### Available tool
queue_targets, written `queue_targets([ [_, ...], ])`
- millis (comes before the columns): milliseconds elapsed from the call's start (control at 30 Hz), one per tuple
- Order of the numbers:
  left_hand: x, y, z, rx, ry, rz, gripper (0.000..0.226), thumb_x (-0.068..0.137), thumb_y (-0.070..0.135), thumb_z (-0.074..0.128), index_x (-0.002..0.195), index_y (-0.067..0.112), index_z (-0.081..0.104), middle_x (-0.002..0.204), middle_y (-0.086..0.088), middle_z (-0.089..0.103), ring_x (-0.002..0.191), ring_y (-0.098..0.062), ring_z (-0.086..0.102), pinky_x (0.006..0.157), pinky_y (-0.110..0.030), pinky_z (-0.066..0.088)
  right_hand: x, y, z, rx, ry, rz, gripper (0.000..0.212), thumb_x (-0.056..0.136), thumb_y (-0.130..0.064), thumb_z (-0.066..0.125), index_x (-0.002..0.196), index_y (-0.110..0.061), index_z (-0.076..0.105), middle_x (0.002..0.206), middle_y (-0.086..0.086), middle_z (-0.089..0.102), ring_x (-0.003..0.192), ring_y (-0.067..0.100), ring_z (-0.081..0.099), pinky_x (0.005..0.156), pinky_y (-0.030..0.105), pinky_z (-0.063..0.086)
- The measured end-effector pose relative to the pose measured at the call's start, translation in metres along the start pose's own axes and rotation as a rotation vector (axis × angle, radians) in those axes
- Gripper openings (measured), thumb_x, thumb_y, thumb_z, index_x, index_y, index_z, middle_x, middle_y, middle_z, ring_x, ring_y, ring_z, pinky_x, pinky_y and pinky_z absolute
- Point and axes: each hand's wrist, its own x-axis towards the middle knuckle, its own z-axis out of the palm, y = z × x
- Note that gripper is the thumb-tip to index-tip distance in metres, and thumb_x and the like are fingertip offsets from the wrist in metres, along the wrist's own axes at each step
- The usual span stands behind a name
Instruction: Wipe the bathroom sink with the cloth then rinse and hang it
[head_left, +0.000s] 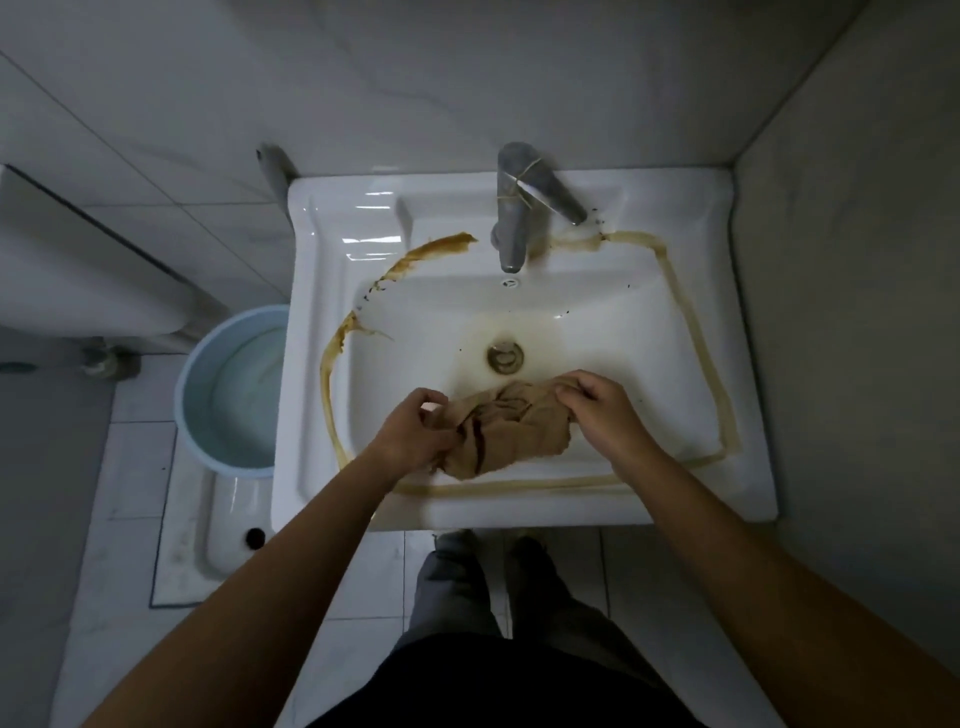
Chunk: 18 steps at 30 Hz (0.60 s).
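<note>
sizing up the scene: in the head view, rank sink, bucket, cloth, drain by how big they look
1. sink
2. bucket, partly hidden behind the sink
3. cloth, bunched between left hand and right hand
4. drain

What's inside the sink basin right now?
A crumpled tan cloth held by the left hand and right hand, and the drain. Whatever lies under the cloth is hidden.

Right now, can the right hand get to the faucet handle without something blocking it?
Probably yes. The right hand grips the cloth at the front of the basin, and only open sink lies between it and the faucet handle. It would have to let go of the cloth first.
</note>
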Motion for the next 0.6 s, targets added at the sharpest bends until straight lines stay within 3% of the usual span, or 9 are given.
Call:
queue_targets([
  [133,0.024,-0.003,-0.005,0.22,0.18,0.055,0.018,0.087,0.018,0.071,0.104,0.013,0.067,0.095,-0.011,0.072,0.088,-0.032,0.07,0.082,-0.047,0.061,0.014,0.015,-0.013,-0.114,0.05,0.018,0.019,0.096,-0.015,0.058,0.092,-0.024,0.074,0.091,-0.008,0.072,0.087,0.01,0.067,0.074,0.021,0.049],
  [233,0.027,0.007,-0.013,0.361,0.232,0.106,0.015,0.092,0.026,0.064,0.094,0.013,0.071,0.083,-0.007,0.072,0.082,-0.027,0.07,0.082,-0.045,0.061,0.022,0.024,-0.024,-0.285,0.1,0.065,0.018,0.095,-0.015,0.059,0.087,-0.006,0.072,0.082,0.007,0.07,0.079,0.023,0.064,0.071,0.034,0.051],
  [300,0.026,0.015,-0.02,0.311,0.232,0.123,0.019,0.093,0.026,0.061,0.089,0.011,0.073,0.078,-0.008,0.072,0.077,-0.025,0.07,0.077,-0.041,0.06,0.022,0.025,-0.03,-0.317,0.106,0.11,0.027,0.094,-0.015,0.058,0.078,0.004,0.067,0.069,0.02,0.064,0.062,0.027,0.06,0.06,0.039,0.05],
  [400,0.025,0.021,-0.029,0.075,0.173,0.07,0.026,0.095,0.027,0.059,0.081,0.009,0.072,0.071,-0.006,0.069,0.069,-0.02,0.066,0.071,-0.041,0.057,0.021,0.019,-0.035,-0.244,0.117,0.118,0.03,0.095,-0.014,0.059,0.085,0.014,0.064,0.075,0.033,0.063,0.057,0.024,0.056,0.053,0.029,0.041],
  [500,0.028,0.019,-0.035,-0.09,0.163,-0.014,0.025,0.098,0.028,0.059,0.097,0.005,0.069,0.088,-0.015,0.069,0.082,-0.028,0.068,0.088,-0.05,0.061,0.017,0.004,-0.031,-0.131,0.092,0.122,0.028,0.095,-0.017,0.06,0.091,0.009,0.069,0.072,0.019,0.062,0.058,0.017,0.057,0.048,0.02,0.04],
  [600,0.029,0.015,-0.034,0.128,0.141,-0.007,0.026,0.098,0.031,0.062,0.114,0.01,0.063,0.101,-0.016,0.071,0.081,-0.025,0.071,0.086,-0.048,0.062,0.015,-0.016,-0.022,0.021,0.023,0.143,0.022,0.095,-0.022,0.06,0.096,-0.008,0.076,0.086,0.01,0.071,0.075,0.019,0.066,0.063,0.027,0.048],
])
